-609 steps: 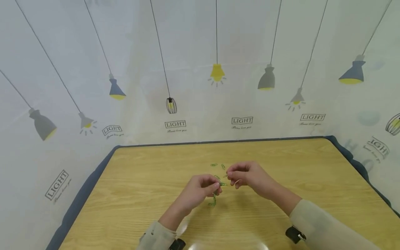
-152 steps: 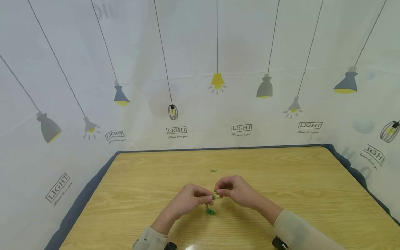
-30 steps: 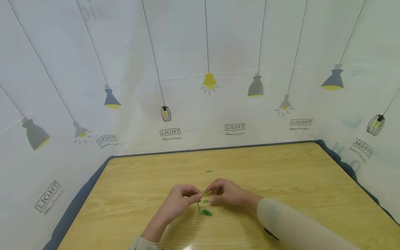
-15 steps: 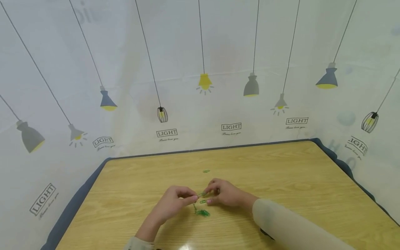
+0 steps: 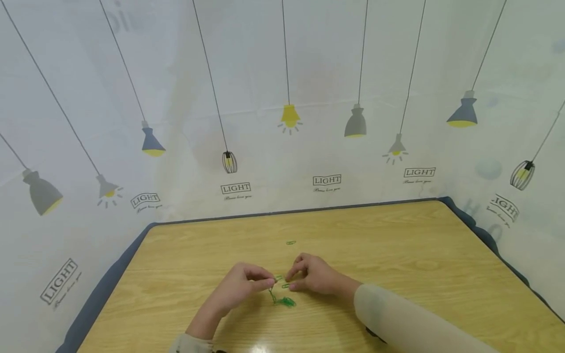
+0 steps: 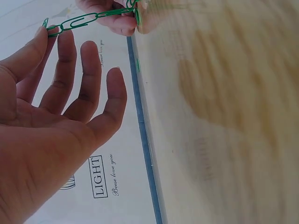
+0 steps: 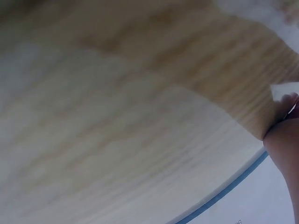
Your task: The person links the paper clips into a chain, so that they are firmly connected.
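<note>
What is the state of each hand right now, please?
Left hand: closed, pinching a chain of green paper clips.
Right hand: thumb tip is at a single green clip; whether it holds this cannot be told.

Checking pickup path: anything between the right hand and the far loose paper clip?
Nothing visible: in the head view, only tabletop shows between the right hand and the far paper clip. The nearer clip and the green chain pinched by the left hand sit off that line.
</note>
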`<state>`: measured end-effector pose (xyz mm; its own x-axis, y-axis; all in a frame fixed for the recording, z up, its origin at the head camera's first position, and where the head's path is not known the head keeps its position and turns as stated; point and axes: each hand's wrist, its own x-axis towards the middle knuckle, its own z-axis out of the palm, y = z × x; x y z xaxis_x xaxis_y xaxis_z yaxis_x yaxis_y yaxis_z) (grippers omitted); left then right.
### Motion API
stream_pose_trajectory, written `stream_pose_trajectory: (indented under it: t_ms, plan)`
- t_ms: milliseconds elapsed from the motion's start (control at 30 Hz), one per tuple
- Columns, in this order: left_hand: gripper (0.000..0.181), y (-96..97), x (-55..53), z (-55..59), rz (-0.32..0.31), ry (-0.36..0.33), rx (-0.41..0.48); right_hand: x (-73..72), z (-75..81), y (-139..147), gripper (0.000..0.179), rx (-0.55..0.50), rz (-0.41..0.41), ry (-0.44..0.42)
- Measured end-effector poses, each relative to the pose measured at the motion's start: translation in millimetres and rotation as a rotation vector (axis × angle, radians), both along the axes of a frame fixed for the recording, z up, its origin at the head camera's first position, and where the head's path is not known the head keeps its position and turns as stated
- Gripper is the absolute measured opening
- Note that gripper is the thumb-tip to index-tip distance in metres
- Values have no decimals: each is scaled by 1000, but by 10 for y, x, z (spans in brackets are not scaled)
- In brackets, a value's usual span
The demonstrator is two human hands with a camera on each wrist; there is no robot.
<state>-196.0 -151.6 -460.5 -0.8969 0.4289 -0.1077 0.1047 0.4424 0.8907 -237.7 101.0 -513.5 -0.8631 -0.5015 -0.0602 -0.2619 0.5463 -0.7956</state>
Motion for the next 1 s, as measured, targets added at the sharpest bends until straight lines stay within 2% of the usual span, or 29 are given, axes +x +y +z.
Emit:
stream_pose_trajectory:
  t_ms: [100, 400, 500, 600, 733, 833, 1000]
  plan:
    - [25, -7, -2, 0, 1, -10, 9, 2, -13, -1, 4, 0, 13, 7]
    - [28, 31, -6, -20, -38, -31, 39, 21, -13, -3, 11, 20, 49, 2]
    - [28, 27, -2, -3, -39, -29, 26, 11, 36, -19, 8, 7, 32, -20]
    - [28, 18, 4, 21, -32, -15, 16, -34, 130, -45, 8, -24, -23, -70]
    - [29, 33, 15, 43, -28, -27, 29, -92, 279, -53, 12, -96, -130, -129]
    - [31, 53, 39, 63, -35, -36, 43, -77, 420, -54, 24, -185, -197, -161]
    - [30, 136, 50, 122, -52, -1, 37, 26, 666, 5, 35, -429, -279, -217]
